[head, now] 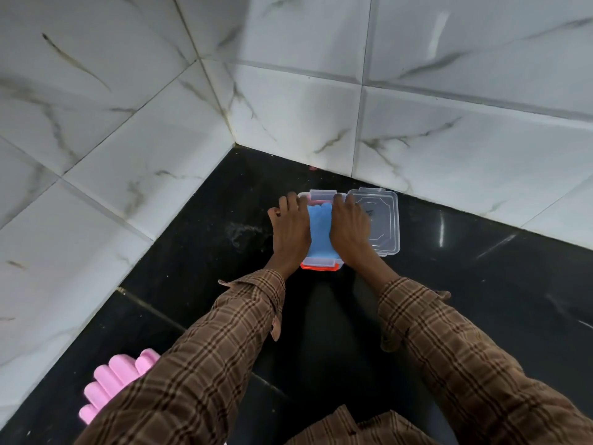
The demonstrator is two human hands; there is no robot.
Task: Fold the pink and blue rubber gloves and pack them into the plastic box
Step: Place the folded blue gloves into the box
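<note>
A clear plastic box point(321, 262) with an orange rim stands on the black counter near the tiled wall. A folded blue rubber glove point(321, 229) lies in the box. My left hand point(290, 229) presses flat on the glove's left side, fingers reaching the box's far edge. My right hand point(348, 228) presses down on its right side in the same way. A strip of pink shows at the box's far left corner point(307, 198). A pink rubber glove point(110, 383) lies at the near left, partly hidden under my left sleeve.
The box's clear lid point(383, 220) lies flat just right of the box, partly under my right hand. White marble-look tiled walls point(288, 107) meet in a corner behind the box. The black counter point(481, 268) extends to the right.
</note>
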